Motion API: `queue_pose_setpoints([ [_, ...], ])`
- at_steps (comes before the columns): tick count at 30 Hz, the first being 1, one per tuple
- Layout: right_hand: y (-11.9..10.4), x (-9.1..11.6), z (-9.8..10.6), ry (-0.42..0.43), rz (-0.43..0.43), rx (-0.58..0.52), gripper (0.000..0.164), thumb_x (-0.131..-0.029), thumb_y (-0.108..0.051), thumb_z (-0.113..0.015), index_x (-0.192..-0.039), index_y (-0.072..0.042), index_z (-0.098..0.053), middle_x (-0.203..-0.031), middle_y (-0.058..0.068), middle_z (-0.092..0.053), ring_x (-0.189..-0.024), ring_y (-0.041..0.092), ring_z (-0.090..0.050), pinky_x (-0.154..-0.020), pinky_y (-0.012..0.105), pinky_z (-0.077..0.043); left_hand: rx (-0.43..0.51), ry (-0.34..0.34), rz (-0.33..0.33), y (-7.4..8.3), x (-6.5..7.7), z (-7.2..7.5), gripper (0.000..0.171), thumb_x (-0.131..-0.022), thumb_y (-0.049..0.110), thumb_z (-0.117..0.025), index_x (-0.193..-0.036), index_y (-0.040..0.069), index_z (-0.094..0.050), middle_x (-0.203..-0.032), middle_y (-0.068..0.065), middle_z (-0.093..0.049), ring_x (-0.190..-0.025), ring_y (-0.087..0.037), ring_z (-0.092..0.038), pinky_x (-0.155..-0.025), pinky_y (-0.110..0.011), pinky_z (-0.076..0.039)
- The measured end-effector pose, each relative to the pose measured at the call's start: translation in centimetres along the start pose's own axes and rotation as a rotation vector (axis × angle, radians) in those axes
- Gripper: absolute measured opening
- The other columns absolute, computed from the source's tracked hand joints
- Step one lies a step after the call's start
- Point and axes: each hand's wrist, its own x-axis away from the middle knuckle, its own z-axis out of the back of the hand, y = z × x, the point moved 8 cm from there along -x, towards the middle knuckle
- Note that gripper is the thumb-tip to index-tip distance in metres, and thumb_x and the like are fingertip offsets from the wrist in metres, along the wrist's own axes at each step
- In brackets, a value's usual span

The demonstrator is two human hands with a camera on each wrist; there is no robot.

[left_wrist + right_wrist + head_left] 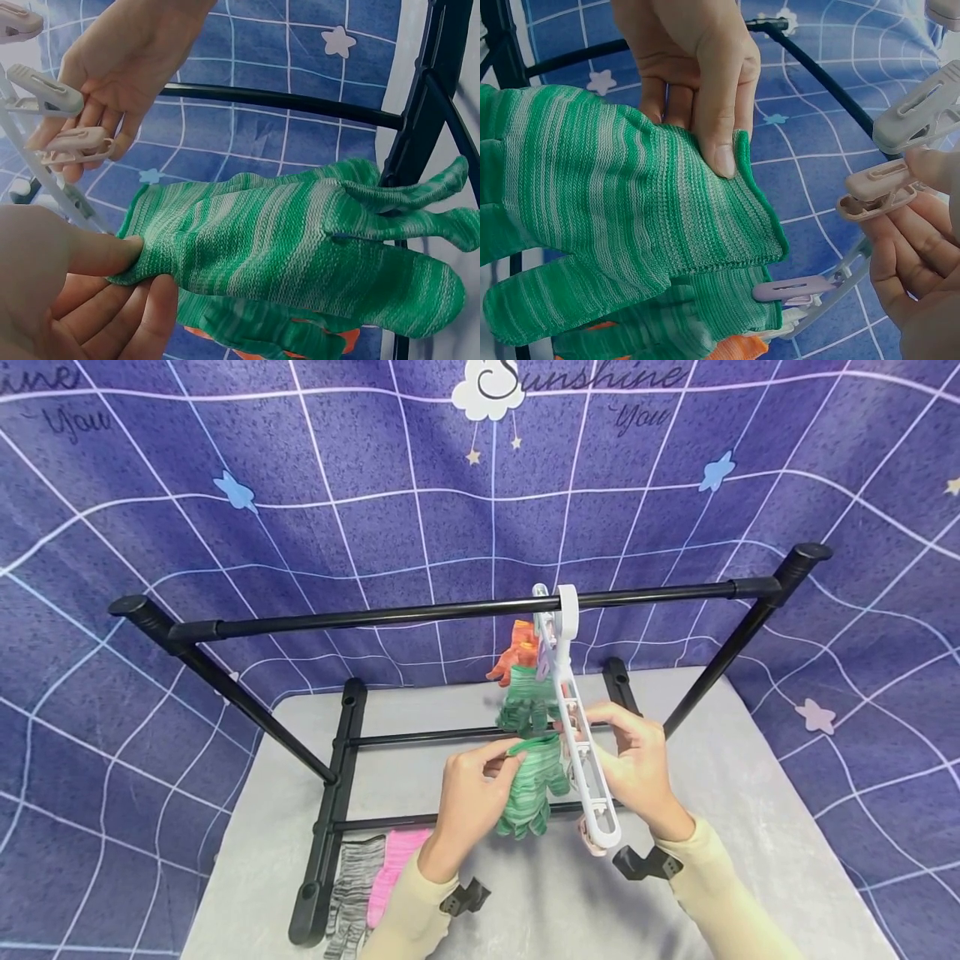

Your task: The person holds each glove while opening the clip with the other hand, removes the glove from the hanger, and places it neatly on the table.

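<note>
My left hand [476, 789] pinches a green-and-white striped knit glove [615, 172] at its cuff, thumb on one face and fingers on the other. The glove's fingers hang downward in the head view. My right hand [637, 764] holds a beige clip [881, 187] on the white clip hanger [588, 760] between thumb and fingers, a short gap from the cuff. Farther back on the hanger hangs another green glove [527, 693], with a lilac clip [795, 289] at its cuff. Behind that one is an orange glove [517, 652], partly hidden.
The hanger hooks over the black bar [450, 610] of a standing rack. Grey striped gloves [356, 881] and a pink knit item [393, 868] lie on the pale surface at lower left. A purple grid-patterned cloth [360, 460] hangs behind.
</note>
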Motion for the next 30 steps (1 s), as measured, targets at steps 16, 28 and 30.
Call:
queue_pose_setpoints([
  [16,0.0,0.1,0.0,0.005,-0.002,0.007,0.024,-0.077,0.024,-0.072,-0.098,0.013,-0.074,-0.097,0.010,-0.081,-0.094,0.017,-0.075,-0.093,0.027,-0.059,0.020,-0.036,0.065,-0.7,0.4,0.2,0.017,-0.099,0.016,-0.078,-0.115,0.016,-0.085,-0.102,0.001,-0.082,-0.079,-0.004,-0.075,-0.073,-0.026,-0.063],
  [28,0.0,0.2,-0.1,-0.002,-0.001,0.012,0.029,-0.075,0.026,-0.072,-0.101,0.014,-0.073,-0.100,0.007,-0.081,-0.097,0.016,-0.075,-0.095,0.028,-0.058,0.028,-0.032,0.054,-0.9,1.1,0.7,0.017,-0.098,0.015,-0.078,-0.113,0.017,-0.085,-0.101,0.000,-0.083,-0.078,-0.007,-0.076,-0.071,-0.027,-0.063],
  [30,-0.1,0.2,-0.1,-0.003,-0.001,0.022,0.029,-0.074,0.025,-0.073,-0.101,0.013,-0.073,-0.100,0.006,-0.081,-0.095,0.015,-0.074,-0.094,0.027,-0.058,0.021,-0.033,0.071,-1.1,1.3,0.8,0.017,-0.098,0.016,-0.079,-0.113,0.018,-0.085,-0.100,0.002,-0.083,-0.078,-0.005,-0.076,-0.072,-0.027,-0.063],
])
